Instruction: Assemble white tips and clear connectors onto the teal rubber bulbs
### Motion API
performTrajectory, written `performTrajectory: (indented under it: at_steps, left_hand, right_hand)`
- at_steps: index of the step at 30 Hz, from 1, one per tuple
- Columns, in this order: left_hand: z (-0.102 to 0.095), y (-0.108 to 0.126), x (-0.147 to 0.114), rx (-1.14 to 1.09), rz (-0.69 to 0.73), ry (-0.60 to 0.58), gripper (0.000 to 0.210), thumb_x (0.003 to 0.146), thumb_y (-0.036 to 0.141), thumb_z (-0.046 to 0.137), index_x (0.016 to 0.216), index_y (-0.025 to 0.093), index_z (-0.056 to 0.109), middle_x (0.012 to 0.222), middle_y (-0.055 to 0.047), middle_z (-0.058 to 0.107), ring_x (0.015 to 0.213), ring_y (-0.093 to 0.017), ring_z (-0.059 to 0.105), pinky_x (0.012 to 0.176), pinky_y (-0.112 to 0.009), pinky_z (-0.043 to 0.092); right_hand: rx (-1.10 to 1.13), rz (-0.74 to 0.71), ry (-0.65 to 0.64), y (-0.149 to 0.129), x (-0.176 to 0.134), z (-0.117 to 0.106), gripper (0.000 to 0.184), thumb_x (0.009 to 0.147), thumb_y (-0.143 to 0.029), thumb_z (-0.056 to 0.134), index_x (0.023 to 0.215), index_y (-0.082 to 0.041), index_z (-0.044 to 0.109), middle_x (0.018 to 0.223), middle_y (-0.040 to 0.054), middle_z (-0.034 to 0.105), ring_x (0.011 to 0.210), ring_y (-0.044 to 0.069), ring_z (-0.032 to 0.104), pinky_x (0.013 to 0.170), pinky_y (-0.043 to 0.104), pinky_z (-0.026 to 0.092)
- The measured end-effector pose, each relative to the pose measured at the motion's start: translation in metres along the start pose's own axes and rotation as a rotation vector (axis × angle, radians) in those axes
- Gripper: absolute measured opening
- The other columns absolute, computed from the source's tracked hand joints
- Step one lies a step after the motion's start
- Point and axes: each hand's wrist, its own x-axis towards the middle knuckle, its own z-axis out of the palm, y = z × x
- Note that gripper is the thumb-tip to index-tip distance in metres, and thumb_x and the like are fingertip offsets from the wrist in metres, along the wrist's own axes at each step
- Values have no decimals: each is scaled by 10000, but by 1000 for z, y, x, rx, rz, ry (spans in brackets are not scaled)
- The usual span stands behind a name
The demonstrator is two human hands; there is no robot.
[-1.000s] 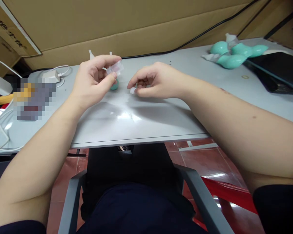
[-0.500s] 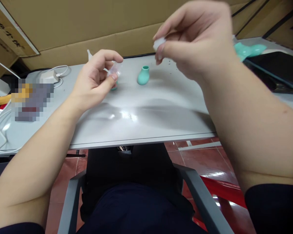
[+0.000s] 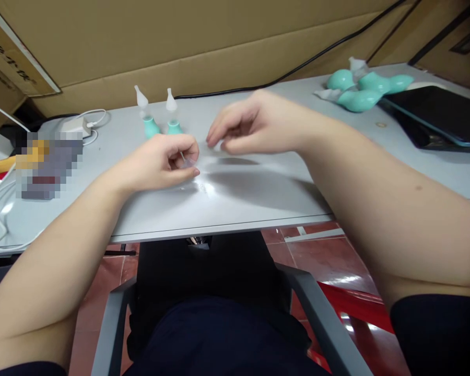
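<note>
My left hand (image 3: 172, 162) is closed around a small clear plastic piece (image 3: 188, 163), mostly covered by the fingers. To its right, just above the table, my right hand (image 3: 250, 128) is blurred and pinches a small whitish plastic piece (image 3: 216, 149), barely visible at the fingertips. Beyond my left hand stand two bulb nasal aspirators, a left one (image 3: 151, 127) and a right one (image 3: 174, 127). Each has a teal bulb below and a clear section with a white tip on top. The lone teal bulb seen earlier does not show now; my right hand covers that spot.
Several teal bulbs with clear tips (image 3: 360, 99) lie at the back right beside a black tablet-like slab (image 3: 442, 115). A white charger (image 3: 76, 127) and cables are at the left. A cardboard wall (image 3: 219, 42) closes off the table's (image 3: 258, 203) back.
My right hand has come down and left, close to my left hand. My left hand has dropped slightly nearer to me, uncovering the two standing aspirators. The lone bulb is now out of sight.
</note>
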Motion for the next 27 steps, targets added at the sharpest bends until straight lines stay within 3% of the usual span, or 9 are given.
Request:
performTrajectory:
  at_steps: [3,5,8,11,19,27]
  left_hand:
    - [-1,5,0,7,-26,-60,190,978,249,848,937,252,663,773,43,610,690,-136,528,628,-269,425]
    - [-2,6,-1,23,-33,-78,197,973,250,854,932,255,662,759,50,605,681,-136,508,619,-272,401]
    - [-3,7,-2,55,-36,-84,207,963,253,851,920,257,648,762,51,601,685,-140,500,620,-281,395]
    - [-4,9,-2,76,-30,-91,215,954,241,828,897,260,621,762,49,590,683,-143,490,621,-295,385]
    - [-3,13,0,104,12,-137,186,886,156,762,865,258,608,772,47,549,706,-149,465,656,-312,376]
    - [0,16,-1,119,13,-177,201,866,118,735,860,258,590,759,62,534,679,-135,454,642,-314,371]
  right_hand:
    - [-210,-118,-229,3,3,18,264,917,-63,800,1009,-230,983,1079,39,893,896,210,722,849,367,540]
    - [-282,-83,-278,1,5,28,287,933,-56,763,1051,-228,960,1052,32,874,884,207,704,840,363,521]
    - [-320,-9,-270,-4,7,34,288,923,-47,764,1067,-245,916,931,-6,827,817,202,662,773,361,477]
    - [-297,21,-246,-5,6,29,288,936,-88,797,1127,-252,936,947,-3,844,856,217,717,782,358,500]
    - [-305,-13,-239,5,3,17,344,912,-179,798,1201,-250,972,951,1,867,853,225,756,790,366,521]
    - [-347,2,-257,9,0,4,226,941,-285,905,1155,-270,978,881,-14,829,773,216,708,736,380,501]
